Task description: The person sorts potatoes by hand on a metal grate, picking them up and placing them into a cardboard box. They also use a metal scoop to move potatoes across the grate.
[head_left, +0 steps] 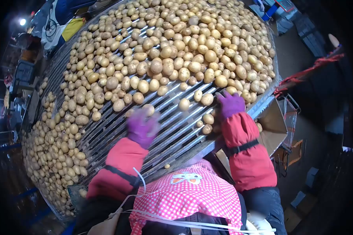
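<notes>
Many potatoes (176, 51) cover the upper part of a slatted metal rack (168, 113). My left hand (142, 126), in a purple glove, is over the slats at the middle, just below a potato (148, 109); its fingers are smeared by motion. Near the rack's right edge is my right hand (230, 103), also gloved in purple, with its fingers apart beside a potato (231, 90) and nothing visible in its grasp. Small loose potatoes (207, 129) lie on the slats to its lower left.
A cardboard box (271, 124) stands beyond the rack's right metal edge (262, 105). Red strands (302, 75) wrap a bar at the right. More potatoes (55, 152) fill the lower left. Part of another person (62, 27) shows at the upper left.
</notes>
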`<action>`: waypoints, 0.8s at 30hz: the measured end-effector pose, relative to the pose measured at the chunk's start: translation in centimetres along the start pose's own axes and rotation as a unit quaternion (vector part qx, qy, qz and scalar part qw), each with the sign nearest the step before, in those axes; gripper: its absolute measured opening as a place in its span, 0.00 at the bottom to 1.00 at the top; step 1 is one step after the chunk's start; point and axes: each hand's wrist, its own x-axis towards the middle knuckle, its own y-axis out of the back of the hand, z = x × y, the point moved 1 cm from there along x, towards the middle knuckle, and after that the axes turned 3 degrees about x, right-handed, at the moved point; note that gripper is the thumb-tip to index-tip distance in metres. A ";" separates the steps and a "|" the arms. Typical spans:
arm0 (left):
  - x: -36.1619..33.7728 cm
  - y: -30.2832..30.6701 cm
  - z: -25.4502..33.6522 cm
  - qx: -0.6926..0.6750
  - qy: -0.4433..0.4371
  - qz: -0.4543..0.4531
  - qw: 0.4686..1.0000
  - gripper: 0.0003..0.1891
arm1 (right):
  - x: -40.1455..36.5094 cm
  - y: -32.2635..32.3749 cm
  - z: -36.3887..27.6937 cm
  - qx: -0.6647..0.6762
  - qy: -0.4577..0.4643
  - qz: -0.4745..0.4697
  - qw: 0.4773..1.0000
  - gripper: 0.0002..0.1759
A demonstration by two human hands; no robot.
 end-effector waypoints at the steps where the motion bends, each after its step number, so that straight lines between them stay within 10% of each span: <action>1: 2.5 0.3 2.3 -0.193 -0.039 -0.046 0.979 0.18 | 0.7 0.2 0.0 0.005 0.019 0.008 1.000 0.18; 4: 5.7 -2.3 9.0 -0.213 -0.111 -0.191 0.952 0.09 | 3.2 0.4 0.2 0.182 -0.170 -0.026 0.968 0.12; 8: 7.2 -4.8 9.8 -0.138 -0.121 -0.279 0.943 0.12 | 1.2 0.8 1.7 0.149 0.016 -0.004 0.989 0.13; 10: 6.8 -5.7 8.9 -0.194 -0.037 -0.265 0.944 0.15 | -1.7 0.8 4.0 0.580 -0.117 0.037 0.805 0.19; 15: 7.2 -6.4 9.5 -0.238 -0.052 -0.205 0.948 0.20 | -9.1 0.5 7.1 0.890 -0.152 0.132 0.408 0.23; 20: 7.7 -8.5 9.5 -0.215 -0.011 -0.294 0.931 0.20 | -7.4 1.1 4.6 0.677 -0.242 0.059 0.693 0.12; 21: 7.5 -7.9 9.2 -0.249 0.018 -0.270 0.930 0.20 | -6.2 -0.4 3.9 0.561 -0.118 0.114 0.811 0.12; 23: 7.5 -6.6 9.3 -0.258 0.038 -0.262 0.929 0.21 | -3.4 2.6 1.2 0.199 -0.097 -0.111 0.969 0.15; 24: 7.6 -5.9 9.7 -0.232 0.031 -0.279 0.931 0.22 | -2.3 2.2 0.9 0.191 -0.097 -0.138 0.967 0.16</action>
